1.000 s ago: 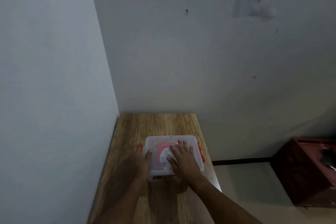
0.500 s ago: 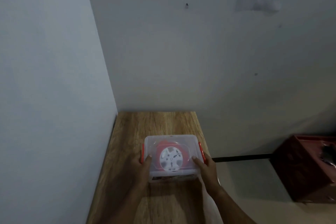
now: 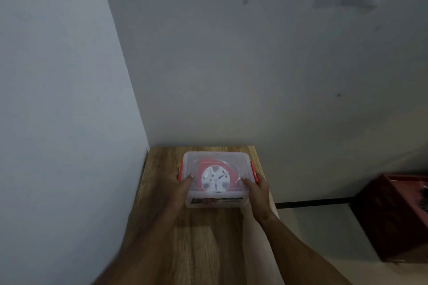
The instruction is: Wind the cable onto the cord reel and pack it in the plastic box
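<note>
A clear plastic box [image 3: 216,156] with its lid on and orange side latches stands on the wooden table [image 3: 203,238]. Through the lid I see the red cord reel [image 3: 216,178] with its white hub lying flat inside. My left hand [image 3: 183,188] grips the box's near left side, thumb resting on the lid. My right hand [image 3: 256,188] grips the near right side, next to the right orange latch [image 3: 254,171], thumb on the lid. The cable itself is not distinguishable.
The table sits in a corner, with walls close on the left and behind. Its right edge drops to the floor. A dark red crate [image 3: 393,217] stands on the floor at the right.
My right hand slid off the top of the lid to the box's right side. The box now sits a little farther from me on the table, held from both sides.
</note>
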